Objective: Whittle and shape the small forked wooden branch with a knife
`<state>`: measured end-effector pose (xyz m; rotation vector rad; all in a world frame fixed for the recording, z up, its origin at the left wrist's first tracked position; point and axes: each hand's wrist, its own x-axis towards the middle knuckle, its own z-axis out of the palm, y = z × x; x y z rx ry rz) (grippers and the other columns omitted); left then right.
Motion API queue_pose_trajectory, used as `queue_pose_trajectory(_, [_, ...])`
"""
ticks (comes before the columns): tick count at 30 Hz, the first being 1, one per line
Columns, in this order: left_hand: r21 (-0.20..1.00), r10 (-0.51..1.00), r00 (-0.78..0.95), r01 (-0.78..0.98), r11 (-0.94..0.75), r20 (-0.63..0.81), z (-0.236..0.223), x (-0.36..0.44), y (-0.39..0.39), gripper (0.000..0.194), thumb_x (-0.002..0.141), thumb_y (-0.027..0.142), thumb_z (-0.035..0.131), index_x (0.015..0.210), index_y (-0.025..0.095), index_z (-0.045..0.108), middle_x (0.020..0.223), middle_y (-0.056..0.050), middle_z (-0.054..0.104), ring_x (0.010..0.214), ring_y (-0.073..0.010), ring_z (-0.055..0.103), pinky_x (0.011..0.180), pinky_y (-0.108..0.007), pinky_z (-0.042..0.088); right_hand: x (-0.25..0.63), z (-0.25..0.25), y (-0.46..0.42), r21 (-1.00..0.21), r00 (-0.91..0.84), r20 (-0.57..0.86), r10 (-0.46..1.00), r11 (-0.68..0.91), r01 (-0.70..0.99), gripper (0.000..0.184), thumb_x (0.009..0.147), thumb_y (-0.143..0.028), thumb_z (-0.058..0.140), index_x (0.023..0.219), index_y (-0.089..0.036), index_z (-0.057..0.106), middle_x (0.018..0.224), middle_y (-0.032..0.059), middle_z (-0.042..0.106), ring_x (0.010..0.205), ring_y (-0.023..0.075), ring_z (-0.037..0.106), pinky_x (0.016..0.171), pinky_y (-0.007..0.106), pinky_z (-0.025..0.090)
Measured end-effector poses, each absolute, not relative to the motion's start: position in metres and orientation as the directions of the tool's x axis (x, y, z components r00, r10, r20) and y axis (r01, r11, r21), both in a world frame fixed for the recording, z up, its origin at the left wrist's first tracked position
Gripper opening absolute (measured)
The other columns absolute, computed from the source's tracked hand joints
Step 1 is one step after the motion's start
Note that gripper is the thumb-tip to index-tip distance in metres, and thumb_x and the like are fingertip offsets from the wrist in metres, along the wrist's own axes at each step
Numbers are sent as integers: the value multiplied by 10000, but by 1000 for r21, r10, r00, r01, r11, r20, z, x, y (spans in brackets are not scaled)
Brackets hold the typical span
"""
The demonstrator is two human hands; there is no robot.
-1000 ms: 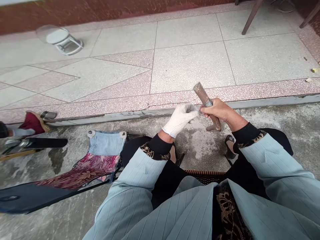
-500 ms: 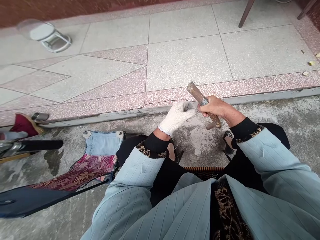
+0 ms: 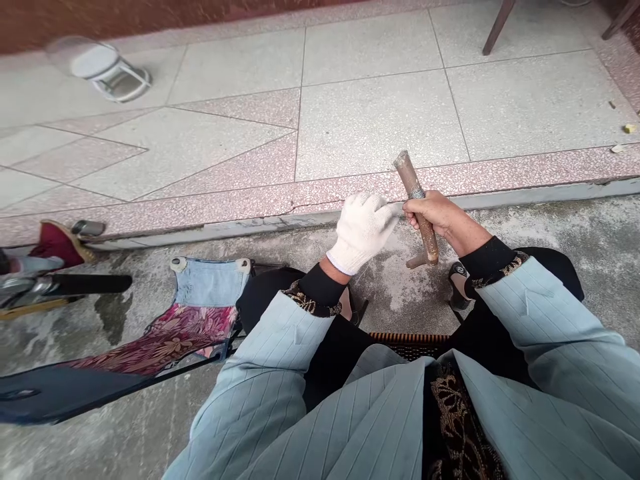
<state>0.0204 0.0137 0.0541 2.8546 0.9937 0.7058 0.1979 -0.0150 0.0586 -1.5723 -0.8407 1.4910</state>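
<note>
My right hand [image 3: 436, 215], bare, grips a brown wooden stick [image 3: 427, 240] that has a short side branch at its lower end. A band of thin grey wire [image 3: 417, 193] is wound round the stick just above my fingers. My left hand [image 3: 365, 227], in a white knitted glove, is closed beside the right one, its fingertips close to the right fingertips. The loose strand of wire in the left hand is mostly hidden by the glove now. The stick is held up over the ground, tilted, its thicker end pointing away from me.
A raised tiled step [image 3: 370, 127] runs across in front. On it stand a small stool [image 3: 97, 63] and a dark furniture leg [image 3: 499, 27]. To the left are a folding chair [image 3: 200, 333], a metal cup [image 3: 89, 227] and another person's red shoe [image 3: 60, 243].
My left hand has turned, back of the glove upward, and risen slightly. The stick has tipped more upright and shifted right. The trailing strand no longer shows clearly.
</note>
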Motion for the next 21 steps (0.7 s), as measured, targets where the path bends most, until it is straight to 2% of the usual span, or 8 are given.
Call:
queue_pose_trajectory(2, [167,616,691,603,-780,378,53,21,14,206,864,329,536,941,219,693,877,-85,597,901,-255,500,806,-434,361,196,60,-16,-893,102,-451,887,-448,-50,112,593,-105,580,584,-174,492,442,-13,511,399,93,476,374,204,399])
queue_pose_trajectory(4, [209,651,670,622,-755,356,51,22,15,219,865,341,531,918,228,711,852,-74,599,897,-252,500,803,-427,363,193,62,-17,-904,109,-427,898,-425,-46,105,600,-108,576,582,-173,495,438,-14,508,397,90,471,376,202,391])
queue_pose_trajectory(8, [368,712,637,611,-701,296,48,25,16,216,848,309,532,905,243,731,824,-43,606,884,-219,512,799,-378,390,189,62,-18,-923,107,-384,917,-381,-45,96,613,-118,567,575,-171,496,441,-19,499,397,81,454,381,200,373])
queue_pose_trajectory(13, [563,772,592,567,-602,230,48,27,14,194,808,209,512,830,188,704,867,-33,630,870,-173,552,787,-297,421,188,59,-17,-943,75,-331,941,-334,19,80,618,-145,583,622,-174,508,444,-29,497,406,83,443,397,206,355])
queue_pose_trajectory(17, [620,790,592,562,-547,159,53,26,14,175,798,178,494,832,167,665,794,-16,636,763,-149,565,706,-263,411,191,64,-18,-911,124,-312,942,-334,242,82,634,-202,598,643,-170,523,470,-25,506,430,92,448,419,218,340])
queue_pose_trajectory(21, [593,794,601,608,-528,92,55,25,14,177,818,197,468,814,165,642,716,-10,618,682,-148,551,627,-259,371,193,69,-17,-776,145,-207,967,-253,578,112,646,-257,609,660,-165,546,524,-12,512,486,106,452,456,234,310])
